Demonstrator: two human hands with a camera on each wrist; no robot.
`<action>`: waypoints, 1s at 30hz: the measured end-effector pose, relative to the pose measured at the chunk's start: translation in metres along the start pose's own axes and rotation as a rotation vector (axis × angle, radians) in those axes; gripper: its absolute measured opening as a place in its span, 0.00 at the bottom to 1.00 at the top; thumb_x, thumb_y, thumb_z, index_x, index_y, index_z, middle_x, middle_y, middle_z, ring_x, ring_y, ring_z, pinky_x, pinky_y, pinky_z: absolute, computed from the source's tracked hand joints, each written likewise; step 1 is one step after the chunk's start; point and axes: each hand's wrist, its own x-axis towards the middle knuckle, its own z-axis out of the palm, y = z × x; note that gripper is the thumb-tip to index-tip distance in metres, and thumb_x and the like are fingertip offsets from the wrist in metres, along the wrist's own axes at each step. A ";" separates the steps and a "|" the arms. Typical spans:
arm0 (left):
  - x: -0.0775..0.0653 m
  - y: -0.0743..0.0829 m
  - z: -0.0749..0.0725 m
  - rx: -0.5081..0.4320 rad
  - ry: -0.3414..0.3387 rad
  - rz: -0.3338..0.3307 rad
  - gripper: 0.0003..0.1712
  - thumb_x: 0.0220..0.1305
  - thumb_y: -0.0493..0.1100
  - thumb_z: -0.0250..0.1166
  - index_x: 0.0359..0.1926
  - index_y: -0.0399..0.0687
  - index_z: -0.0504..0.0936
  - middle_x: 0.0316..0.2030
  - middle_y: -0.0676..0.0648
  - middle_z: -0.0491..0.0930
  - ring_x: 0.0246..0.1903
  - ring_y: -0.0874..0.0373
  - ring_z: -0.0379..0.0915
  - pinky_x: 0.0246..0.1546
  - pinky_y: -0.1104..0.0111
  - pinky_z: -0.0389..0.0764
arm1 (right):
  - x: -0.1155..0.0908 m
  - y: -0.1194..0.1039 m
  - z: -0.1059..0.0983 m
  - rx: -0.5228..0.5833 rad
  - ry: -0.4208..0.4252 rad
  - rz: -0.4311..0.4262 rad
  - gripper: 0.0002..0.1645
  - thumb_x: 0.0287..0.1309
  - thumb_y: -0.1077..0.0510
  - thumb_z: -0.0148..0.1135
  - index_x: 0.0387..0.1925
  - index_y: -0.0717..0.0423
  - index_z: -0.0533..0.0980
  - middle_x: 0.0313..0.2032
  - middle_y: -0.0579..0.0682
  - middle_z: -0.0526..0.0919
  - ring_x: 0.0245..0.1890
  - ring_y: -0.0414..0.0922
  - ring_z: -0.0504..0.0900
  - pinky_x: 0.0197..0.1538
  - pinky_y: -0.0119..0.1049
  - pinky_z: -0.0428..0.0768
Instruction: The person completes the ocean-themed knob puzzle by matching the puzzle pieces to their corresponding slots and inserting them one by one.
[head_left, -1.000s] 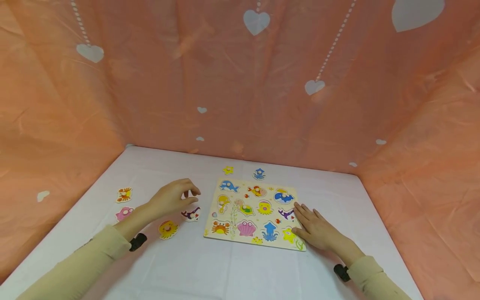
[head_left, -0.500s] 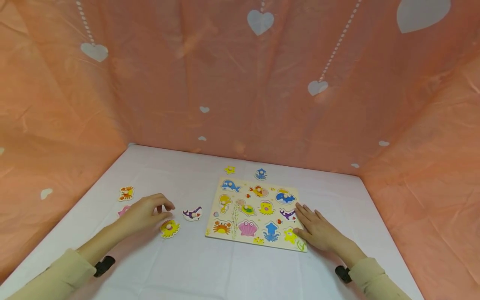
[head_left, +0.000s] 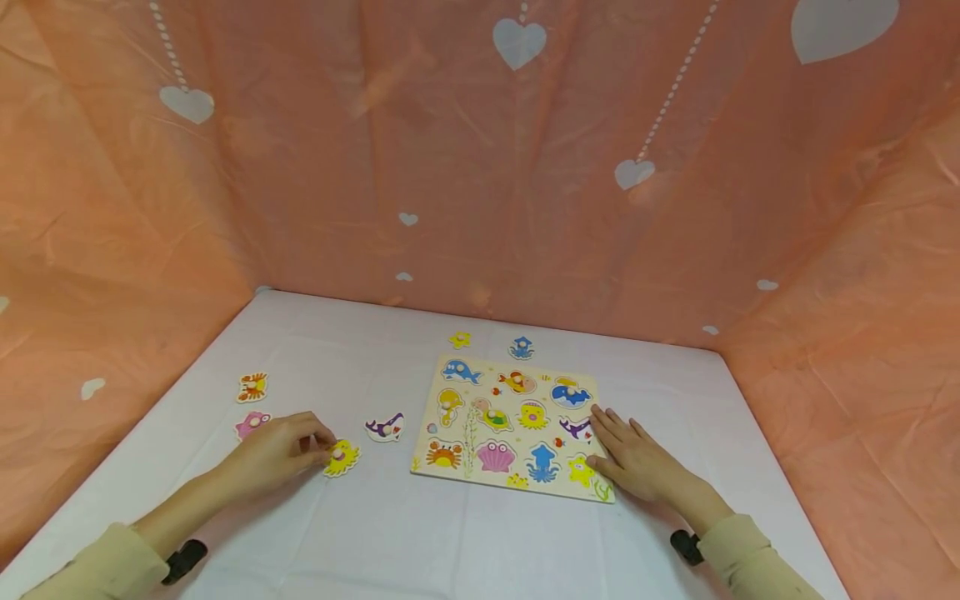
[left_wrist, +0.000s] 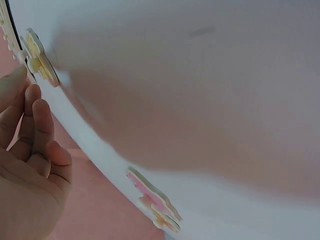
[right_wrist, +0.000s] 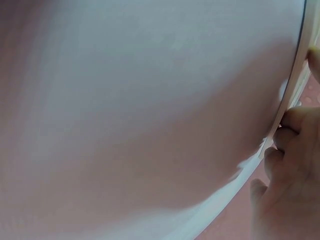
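Observation:
At the left of the head view, my left hand [head_left: 276,454] has its thumb and fingers at the left edge of a yellow octopus puzzle piece [head_left: 342,458]. The left wrist view has the thumb tip close to the knob of that octopus piece [left_wrist: 41,61]; whether they touch is unclear. The octopus piece lies on the table. A wooden peg puzzle board [head_left: 480,479] with sea animal pictures lies in the middle. My right hand [head_left: 637,458] rests on its right edge with the fingers extended; in the right wrist view, the right hand [right_wrist: 292,165] is beside the board's edge.
A purple-and-white whale piece [head_left: 385,427] lies between octopus and board. Farther left are a crab piece [head_left: 253,387] and a pink shell piece [head_left: 250,423], partly hidden. Behind the board lie a yellow starfish piece [head_left: 460,339] and a blue squid piece [head_left: 521,347].
My left hand has moved left and toward me, from beside the whale piece down to the octopus piece. The right hand has stayed at the board's edge.

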 end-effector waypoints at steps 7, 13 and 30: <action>0.001 -0.001 0.004 -0.008 -0.044 -0.008 0.07 0.61 0.40 0.76 0.40 0.53 0.88 0.34 0.64 0.78 0.33 0.71 0.70 0.33 0.71 0.77 | -0.001 0.000 0.000 -0.006 0.017 -0.016 0.46 0.76 0.37 0.53 0.79 0.64 0.57 0.80 0.61 0.54 0.79 0.64 0.53 0.76 0.66 0.51; 0.004 0.000 0.005 0.008 -0.037 -0.006 0.07 0.61 0.40 0.76 0.39 0.54 0.88 0.32 0.65 0.77 0.31 0.71 0.70 0.32 0.72 0.76 | -0.001 0.000 0.000 0.000 0.016 -0.016 0.47 0.76 0.36 0.52 0.79 0.64 0.57 0.80 0.61 0.54 0.79 0.64 0.53 0.76 0.67 0.50; 0.007 0.000 0.011 0.018 -0.044 -0.027 0.06 0.62 0.40 0.76 0.39 0.55 0.87 0.33 0.65 0.78 0.31 0.70 0.70 0.33 0.71 0.76 | -0.001 0.000 -0.002 -0.001 0.011 -0.020 0.46 0.76 0.37 0.52 0.79 0.64 0.57 0.80 0.60 0.53 0.79 0.64 0.52 0.76 0.66 0.50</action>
